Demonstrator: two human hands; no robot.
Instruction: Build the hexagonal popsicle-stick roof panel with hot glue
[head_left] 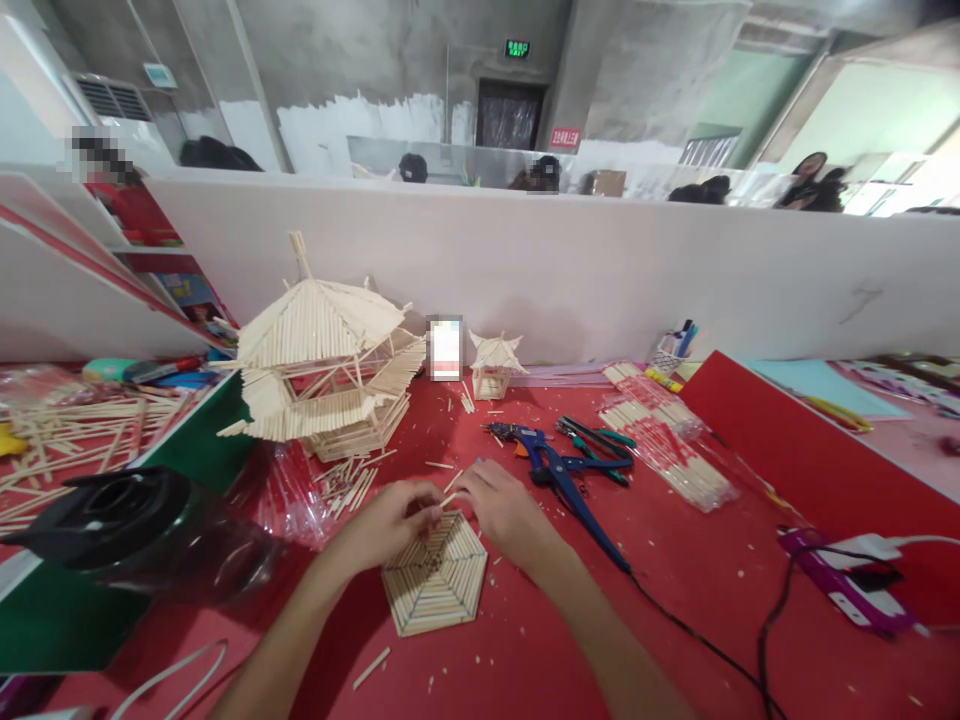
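Note:
An octagon-like panel of light wooden sticks [437, 590] lies flat on the red tabletop [547, 665]. At its far edge, my left hand [405, 515] has its thumb and fingers pressed together round one end of a short wooden stick [450, 498]. My right hand [495, 497] is at the other end of that stick, its fingers bent together on it. The stick is just above the panel's back edge; whether it touches the panel cannot be made out. A loose stick [372, 668] lies in front of the panel.
A large stick pavilion [322, 370] stands back left, a small one [496, 362] at the back. Right of my hands lie a blue glue gun [559, 470], pliers [600, 440] and bagged sticks [675, 450]. A dark bottle [150, 535] and purple power strip [847, 580] flank them.

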